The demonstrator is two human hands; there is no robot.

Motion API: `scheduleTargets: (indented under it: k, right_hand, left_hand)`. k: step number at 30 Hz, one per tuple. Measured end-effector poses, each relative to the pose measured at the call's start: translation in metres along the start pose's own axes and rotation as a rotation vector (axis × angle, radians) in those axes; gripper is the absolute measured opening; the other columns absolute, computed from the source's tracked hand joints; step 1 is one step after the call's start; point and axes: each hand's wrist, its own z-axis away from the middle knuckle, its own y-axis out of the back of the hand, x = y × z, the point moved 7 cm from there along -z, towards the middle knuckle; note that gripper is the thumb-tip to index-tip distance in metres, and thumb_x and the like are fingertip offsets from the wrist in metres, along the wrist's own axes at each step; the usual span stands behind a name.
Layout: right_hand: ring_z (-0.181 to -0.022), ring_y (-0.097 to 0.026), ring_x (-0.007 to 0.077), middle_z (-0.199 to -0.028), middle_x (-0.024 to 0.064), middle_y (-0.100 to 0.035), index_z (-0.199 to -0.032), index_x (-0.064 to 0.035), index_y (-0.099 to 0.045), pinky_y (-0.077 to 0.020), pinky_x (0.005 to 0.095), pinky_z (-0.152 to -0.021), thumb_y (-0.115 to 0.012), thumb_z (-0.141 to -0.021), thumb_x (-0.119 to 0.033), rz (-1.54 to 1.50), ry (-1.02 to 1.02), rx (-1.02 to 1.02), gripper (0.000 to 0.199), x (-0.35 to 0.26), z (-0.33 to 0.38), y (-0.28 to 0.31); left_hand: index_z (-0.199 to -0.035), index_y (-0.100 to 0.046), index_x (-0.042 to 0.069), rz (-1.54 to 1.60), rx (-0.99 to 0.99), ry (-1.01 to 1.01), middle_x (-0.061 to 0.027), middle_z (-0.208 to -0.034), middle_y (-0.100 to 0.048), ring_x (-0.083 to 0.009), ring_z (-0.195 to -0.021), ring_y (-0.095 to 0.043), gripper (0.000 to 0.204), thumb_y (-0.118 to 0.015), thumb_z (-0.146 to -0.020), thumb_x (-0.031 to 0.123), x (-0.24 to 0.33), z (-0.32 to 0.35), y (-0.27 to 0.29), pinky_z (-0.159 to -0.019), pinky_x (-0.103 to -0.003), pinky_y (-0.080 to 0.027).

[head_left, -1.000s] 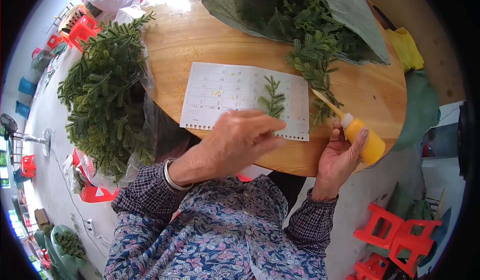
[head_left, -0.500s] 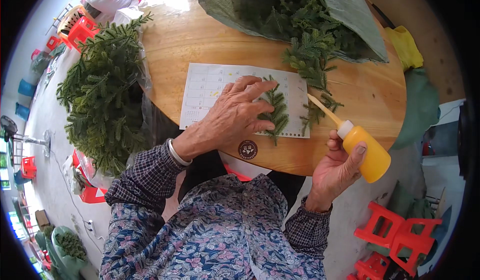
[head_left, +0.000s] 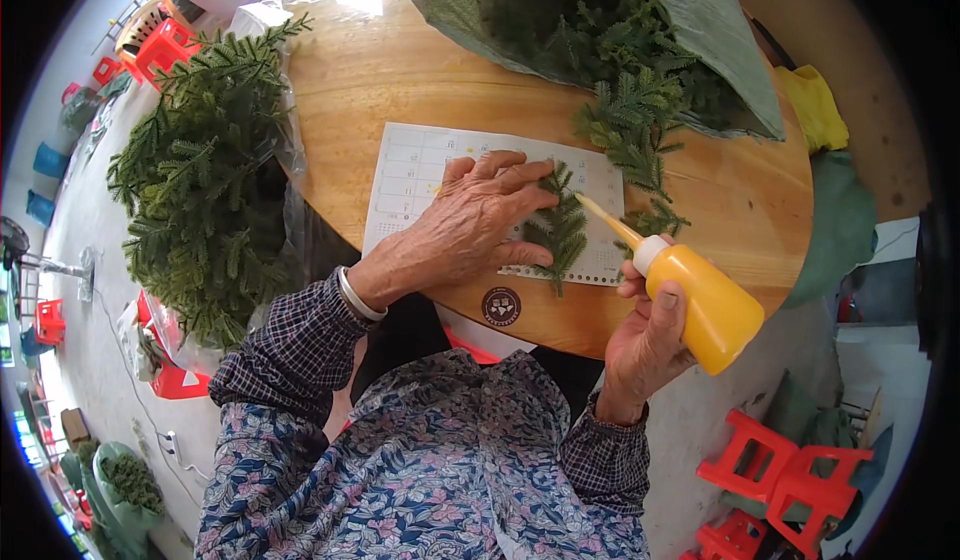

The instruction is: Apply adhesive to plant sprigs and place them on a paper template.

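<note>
Plainly, the wooden table's (head_left: 350,80) curved rim ran just below the punched edge of the calendar sheet (head_left: 405,155), while bare wood stretched above the sheet. My left hand (head_left: 465,220) lay palm down over it, fingers spread, the tips and thumb against a fir-like sprig (head_left: 564,232) on the sheet's right half, its stem end poking past the punched edge. My right hand (head_left: 645,345) was curled around a yellow squeeze bottle (head_left: 710,305), its long nozzle (head_left: 608,220) slanting toward the sprig; I couldn't tell whether it touched. Branches (head_left: 640,120) trailing from a green woven sack (head_left: 725,30) crowded the sheet's right edge, and a heap of greenery (head_left: 205,190) stood along the table's left side.
</note>
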Motion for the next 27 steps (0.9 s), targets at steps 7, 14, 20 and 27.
scheduleTargets:
  k: [7,14,20,27]
  right_hand:
    - [-0.078,-0.062,0.0276,-0.116,0.023,-0.055,-0.125,-0.0075,-0.035,-0.0526,0.0281,-0.064,-0.064,-0.08,0.002,0.061,0.003,0.014,0.054,0.005,-0.004,-0.009]
    - [-0.079,-0.061,0.0265,-0.116,0.0226,-0.055,-0.123,-0.0066,-0.036,-0.0533,0.0286,-0.065,-0.063,-0.08,0.003,0.03,0.01,-0.015,0.052,0.008,-0.002,-0.014]
    - [-0.08,-0.061,0.026,-0.115,0.0218,-0.055,-0.121,-0.0064,-0.038,-0.0532,0.0284,-0.066,-0.063,-0.08,0.003,0.105,0.03,-0.042,0.049,0.007,0.0,-0.014]
    - [-0.081,-0.06,0.0261,-0.115,0.0212,-0.055,-0.12,-0.007,-0.038,-0.0533,0.028,-0.065,-0.063,-0.08,0.002,0.105,0.029,-0.029,0.048,0.007,0.002,-0.012]
  left_hand:
    - [-0.112,-0.06,0.01,0.013,0.072,-0.026,-0.0098,-0.134,-0.049,-0.0295,-0.125,-0.04,0.054,-0.065,-0.077,0.051,0.0,0.003,0.001,-0.097,-0.046,-0.03]
    - [-0.111,-0.06,0.01,0.013,0.098,-0.024,-0.0085,-0.134,-0.05,-0.0288,-0.124,-0.04,0.054,-0.065,-0.077,0.052,0.001,0.003,0.003,-0.097,-0.046,-0.03]
    - [-0.115,-0.059,0.014,-0.004,0.068,0.005,-0.0047,-0.137,-0.047,-0.0275,-0.127,-0.037,0.056,-0.066,-0.076,0.053,-0.001,0.003,-0.001,-0.1,-0.045,-0.027]
    - [-0.115,-0.059,0.014,-0.012,0.06,0.01,-0.0042,-0.137,-0.047,-0.0269,-0.127,-0.037,0.056,-0.066,-0.075,0.054,0.0,0.004,0.002,-0.099,-0.045,-0.026]
